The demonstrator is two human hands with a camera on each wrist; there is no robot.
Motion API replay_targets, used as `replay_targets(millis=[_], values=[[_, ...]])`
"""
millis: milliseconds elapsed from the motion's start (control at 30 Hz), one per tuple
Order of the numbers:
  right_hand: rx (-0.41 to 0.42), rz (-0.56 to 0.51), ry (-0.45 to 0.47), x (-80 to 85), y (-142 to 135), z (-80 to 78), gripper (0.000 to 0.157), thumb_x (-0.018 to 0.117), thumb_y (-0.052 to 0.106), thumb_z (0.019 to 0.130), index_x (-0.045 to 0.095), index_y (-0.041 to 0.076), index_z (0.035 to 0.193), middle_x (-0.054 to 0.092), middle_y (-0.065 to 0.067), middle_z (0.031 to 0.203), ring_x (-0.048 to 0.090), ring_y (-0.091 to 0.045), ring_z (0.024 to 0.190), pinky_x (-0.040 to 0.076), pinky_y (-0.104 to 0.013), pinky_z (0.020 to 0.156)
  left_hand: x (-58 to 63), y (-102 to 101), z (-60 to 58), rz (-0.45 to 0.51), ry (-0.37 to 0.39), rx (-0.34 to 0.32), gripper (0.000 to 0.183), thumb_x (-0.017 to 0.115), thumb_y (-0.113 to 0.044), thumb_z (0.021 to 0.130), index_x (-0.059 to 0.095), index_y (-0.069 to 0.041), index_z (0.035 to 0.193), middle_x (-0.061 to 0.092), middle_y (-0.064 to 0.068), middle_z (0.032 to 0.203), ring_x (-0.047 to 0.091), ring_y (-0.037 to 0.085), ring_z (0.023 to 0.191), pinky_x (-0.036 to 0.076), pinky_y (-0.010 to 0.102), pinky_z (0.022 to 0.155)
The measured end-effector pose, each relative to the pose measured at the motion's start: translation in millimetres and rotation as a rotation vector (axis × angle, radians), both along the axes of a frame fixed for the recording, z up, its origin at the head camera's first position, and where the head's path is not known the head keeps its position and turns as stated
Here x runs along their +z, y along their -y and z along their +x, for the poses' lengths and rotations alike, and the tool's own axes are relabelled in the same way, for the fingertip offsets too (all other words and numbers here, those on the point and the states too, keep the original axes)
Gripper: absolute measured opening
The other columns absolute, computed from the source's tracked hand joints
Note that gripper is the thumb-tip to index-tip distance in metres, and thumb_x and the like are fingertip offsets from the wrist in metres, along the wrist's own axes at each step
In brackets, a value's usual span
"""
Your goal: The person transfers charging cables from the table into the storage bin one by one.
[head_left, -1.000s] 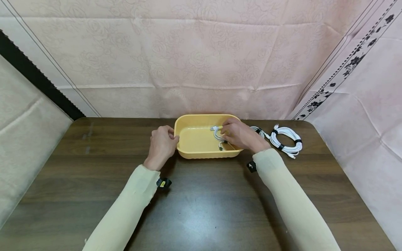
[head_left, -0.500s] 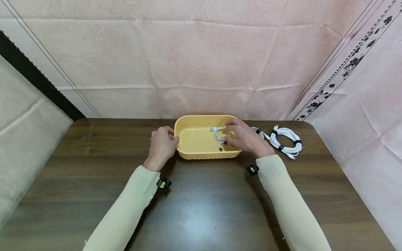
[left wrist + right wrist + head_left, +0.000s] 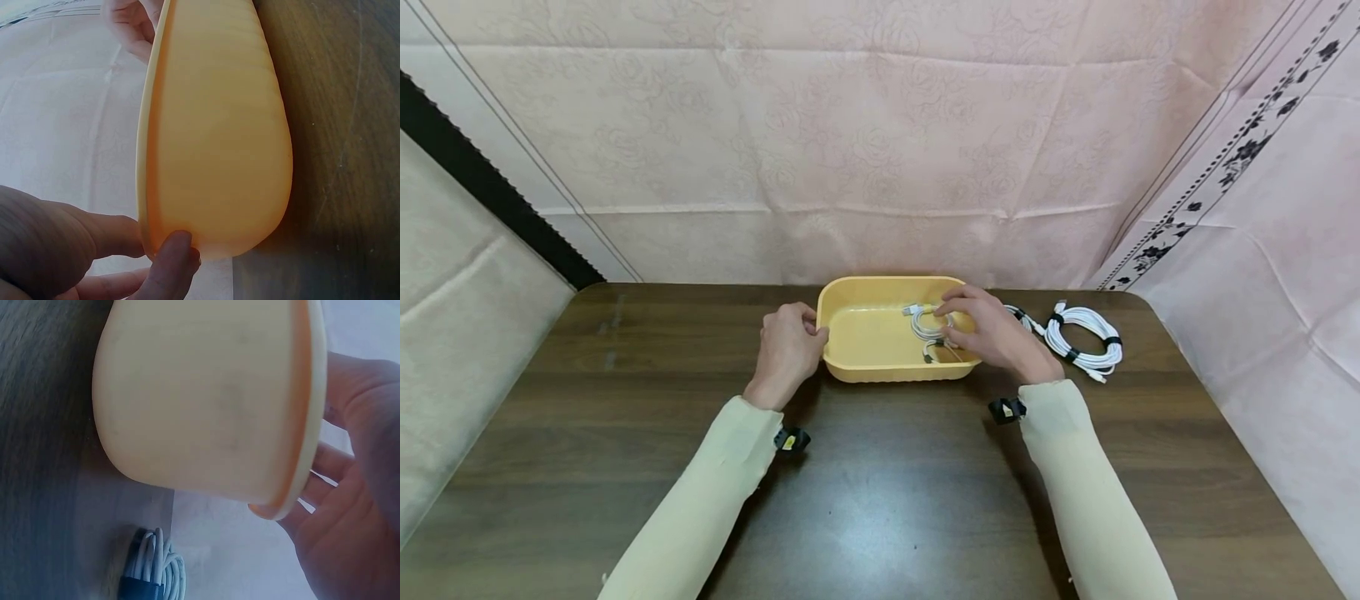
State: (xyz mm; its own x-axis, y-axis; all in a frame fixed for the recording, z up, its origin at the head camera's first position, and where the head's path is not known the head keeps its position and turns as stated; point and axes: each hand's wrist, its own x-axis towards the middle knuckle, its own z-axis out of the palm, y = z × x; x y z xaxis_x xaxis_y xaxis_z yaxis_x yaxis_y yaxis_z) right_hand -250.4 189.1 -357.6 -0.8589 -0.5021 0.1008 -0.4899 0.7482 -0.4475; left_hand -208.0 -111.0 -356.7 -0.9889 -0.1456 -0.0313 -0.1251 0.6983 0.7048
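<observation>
In the head view, a yellow plastic tray (image 3: 880, 372) stands near the table's back edge. My left hand (image 3: 785, 350) pinches its left end by the rim; the left wrist view shows a thumb (image 3: 172, 262) against the outer wall. A coiled white cable (image 3: 922, 327) lies inside, towards the right end. Over that end, my right hand (image 3: 992, 333) reaches across the rim with its fingers spread near the coil, partly covering it. The right wrist view has the tray wall (image 3: 206, 394) hiding the fingertips inside, so any contact with the cable is hidden.
Right of the tray, a larger white cable coil (image 3: 1082, 340) with black ties lies on the brown wooden table (image 3: 865, 483). Another tied cable (image 3: 1021, 315) lies between it and the tray, partly behind my right hand. A pale patterned cloth (image 3: 865, 150) hangs behind the table.
My right hand's fingers have spread apart from the cable, and the hand has shifted slightly right. The coil stays in the tray. My left hand has kept its place on the rim.
</observation>
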Motion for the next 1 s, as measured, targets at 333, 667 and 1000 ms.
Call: replay_targets(millis=[333, 667, 1000], values=[[-0.011, -0.010, -0.023, -4.5, -4, 1.6, 0.031, 0.068, 0.020, 0.098, 0.070, 0.007, 0.126, 0.054, -0.013, 0.145, 0.050, -0.033, 0.136, 0.039, -0.052, 0.115, -1.5, -1, -1.5, -0.002, -0.022, -0.002, 0.026, 0.066, -0.018, 0.097, 0.069, -0.001, 0.117, 0.073, 0.014, 0.101, 0.069, 0.026, 0.087, 0.059, 0.038, 0.075], [-0.018, -0.043, -0.057, -14.4, -7, 4.7, 0.031, 0.069, 0.019, 0.097, 0.070, 0.006, 0.126, 0.056, -0.013, 0.142, 0.053, -0.034, 0.132, 0.041, -0.052, 0.112, -2.8, -1, -0.5, 0.005, -0.017, -0.012, 0.028, 0.067, -0.019, 0.097, 0.069, -0.001, 0.118, 0.073, 0.015, 0.101, 0.070, 0.026, 0.085, 0.060, 0.038, 0.075], [-0.035, -0.059, -0.019, -12.1, -3, 4.3, 0.032, 0.070, 0.020, 0.096, 0.070, 0.008, 0.126, 0.055, -0.009, 0.143, 0.051, -0.031, 0.134, 0.040, -0.051, 0.114, -3.1, 3, -0.8, 0.009, -0.041, -0.027, 0.029, 0.067, -0.019, 0.097, 0.069, 0.001, 0.118, 0.073, 0.016, 0.101, 0.070, 0.026, 0.082, 0.060, 0.037, 0.073]])
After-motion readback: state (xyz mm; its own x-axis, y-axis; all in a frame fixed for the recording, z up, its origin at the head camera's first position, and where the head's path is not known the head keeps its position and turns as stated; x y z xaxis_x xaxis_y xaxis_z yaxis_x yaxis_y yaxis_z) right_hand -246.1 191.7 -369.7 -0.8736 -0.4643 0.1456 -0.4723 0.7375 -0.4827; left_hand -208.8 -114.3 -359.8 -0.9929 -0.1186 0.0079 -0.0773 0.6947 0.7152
